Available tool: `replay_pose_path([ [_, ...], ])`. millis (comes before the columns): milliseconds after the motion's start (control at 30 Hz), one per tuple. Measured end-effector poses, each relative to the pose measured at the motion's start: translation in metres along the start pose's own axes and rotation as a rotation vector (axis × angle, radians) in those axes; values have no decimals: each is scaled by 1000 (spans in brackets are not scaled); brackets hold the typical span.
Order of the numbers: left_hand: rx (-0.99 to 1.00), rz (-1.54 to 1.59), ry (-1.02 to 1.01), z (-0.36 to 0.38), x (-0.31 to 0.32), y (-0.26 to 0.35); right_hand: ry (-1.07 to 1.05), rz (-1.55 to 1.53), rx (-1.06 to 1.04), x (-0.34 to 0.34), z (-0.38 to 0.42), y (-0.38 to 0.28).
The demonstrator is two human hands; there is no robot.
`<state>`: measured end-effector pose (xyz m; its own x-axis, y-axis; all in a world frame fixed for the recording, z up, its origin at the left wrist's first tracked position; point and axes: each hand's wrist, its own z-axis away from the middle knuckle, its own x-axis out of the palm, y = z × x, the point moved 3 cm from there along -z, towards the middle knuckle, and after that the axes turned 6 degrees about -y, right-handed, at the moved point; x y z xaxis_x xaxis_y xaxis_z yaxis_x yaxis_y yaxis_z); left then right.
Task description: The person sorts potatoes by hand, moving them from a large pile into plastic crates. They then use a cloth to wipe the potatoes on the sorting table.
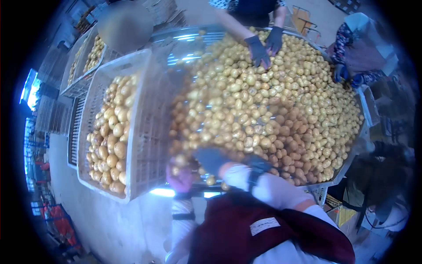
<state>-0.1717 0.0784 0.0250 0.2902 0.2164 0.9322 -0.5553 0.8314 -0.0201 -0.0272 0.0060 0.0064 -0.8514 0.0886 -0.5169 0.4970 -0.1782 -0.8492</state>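
Observation:
Round yellow-brown fruits (pixel 246 105) cover a large metal sorting table (pixel 347 165). At its near left edge my left hand (pixel 179 178), in a purplish glove, is cupped around a few fruits (pixel 180 160); motion blurs it. Just to the right, my right hand (pixel 210 160), in a grey glove, reaches leftward low over the near edge of the pile. Its fingers are smeared by motion, and whether anything is in them cannot be made out. A white plastic crate (pixel 151 132) holding many of the same fruits stands left of both hands.
Across the table, a co-worker's grey-gloved hands (pixel 263 46) rest on the pile. Another person in a patterned sleeve (pixel 340 44) works at the right edge. More filled crates (pixel 83 77) stand behind the white crate. Dark clothing of someone (pixel 373 176) shows at lower right.

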Motion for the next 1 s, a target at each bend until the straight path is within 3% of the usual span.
replay_pose_path([
  [67,-104,-90,-215,-2,-28,19,-12,-171,59,16,-15,2],
  [133,28,-169,-164,8,-9,12,-61,-211,139,14,-16,4],
  [233,8,-240,-401,7,-19,19,-182,-360,187,-11,8,-12],
  [300,398,-987,-86,13,-2,-7,-110,-1325,273,-14,32,-11],
  [333,337,-1004,-177,7,3,-22,-67,-1805,280,-17,48,-11],
  [400,211,-1037,-359,-2,13,-53,71,-1597,129,-42,93,-5],
  [467,128,-1642,-643,6,66,-107,220,-1280,-94,-75,134,-6],
  [533,542,-2100,-1068,3,82,-158,350,-939,-279,-101,175,-9],
  [633,181,-2343,-1329,11,81,-225,823,-545,-294,-100,226,11],
  [667,236,-2332,-1475,15,72,-245,798,-1237,-330,-90,239,23],
  [700,292,-2311,-1624,14,55,-265,910,-1947,-392,-88,253,19],
  [800,194,-2200,-1919,37,60,-317,701,-1892,-774,-84,297,20],
  [833,109,-2156,-1987,46,64,-333,981,-1742,-639,-80,315,19],
  [900,203,-1920,-2209,64,61,-354,1483,-1395,-321,-73,353,0],
  [933,240,-1793,-2300,75,57,-363,1559,-1450,-376,-55,375,12],
  [1000,-553,-1638,-2132,91,34,-401,1715,-1540,-497,-20,417,34],
])
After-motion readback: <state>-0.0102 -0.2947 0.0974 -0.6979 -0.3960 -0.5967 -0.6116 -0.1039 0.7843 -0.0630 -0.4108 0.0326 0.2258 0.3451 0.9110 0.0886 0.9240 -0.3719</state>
